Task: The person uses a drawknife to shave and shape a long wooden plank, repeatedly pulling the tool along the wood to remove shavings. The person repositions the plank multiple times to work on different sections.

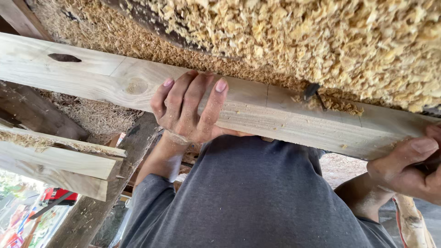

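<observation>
A long pale wooden plank with a knot and pencil lines runs across the view, pressed against my grey-shirted body. My left hand grips its near edge at the middle, fingers curled over the top face. My right hand holds the plank's near edge at the far right, thumb up against the wood; part of this hand is cut off by the frame. A small dark metal piece sticks up at the plank's far edge, in loose shavings.
A thick heap of yellow wood shavings lies just beyond the plank. Shorter pale boards and dark rough beams are stacked at the left. A red object shows at the lower left, outdoors.
</observation>
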